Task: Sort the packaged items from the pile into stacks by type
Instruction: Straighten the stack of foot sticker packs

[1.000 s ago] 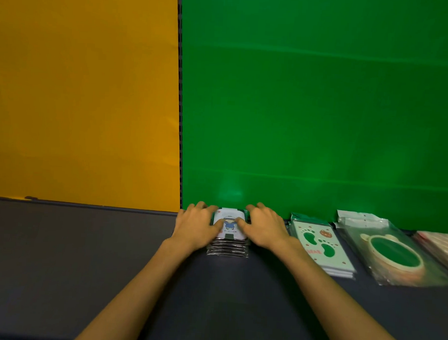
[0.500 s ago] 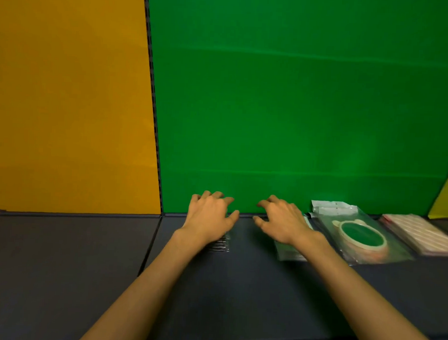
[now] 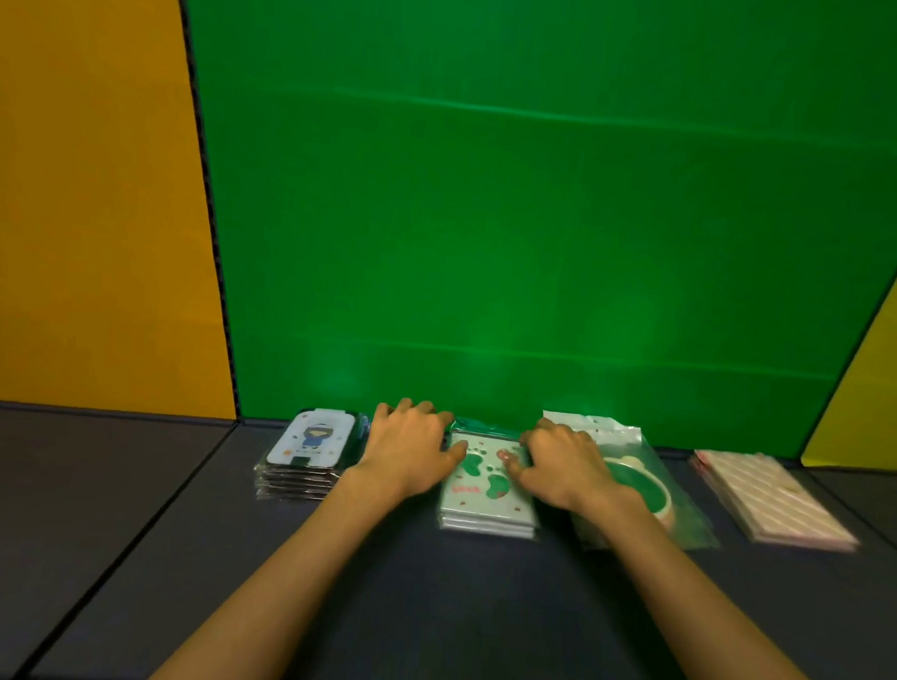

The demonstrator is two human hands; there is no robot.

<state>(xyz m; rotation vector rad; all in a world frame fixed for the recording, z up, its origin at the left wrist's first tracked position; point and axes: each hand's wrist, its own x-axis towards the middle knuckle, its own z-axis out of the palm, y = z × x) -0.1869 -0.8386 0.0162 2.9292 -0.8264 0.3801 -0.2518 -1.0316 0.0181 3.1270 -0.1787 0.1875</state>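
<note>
Your two hands meet at the footprint-pattern stack [image 3: 486, 488], which lies on the dark mat [image 3: 119, 531] close to the green wall [image 3: 493, 213]. Your left hand [image 3: 411, 448] rests at the left edge of this stack with the fingers curled over the far corner and the thumb on the top packet. Your right hand [image 3: 559, 465] is at the right edge — the fingers bent over the top, the thumb tip on the cover. Whether they really squeeze the stack, I cannot tell. Left of this stack stands the cartoon-figure stack [image 3: 308, 452], just beside your left hand. To the right lies the clear bag with a green round item [image 3: 640, 482], partly under your right wrist, and further right — well apart — the pink striped stack [image 3: 773, 495].
</note>
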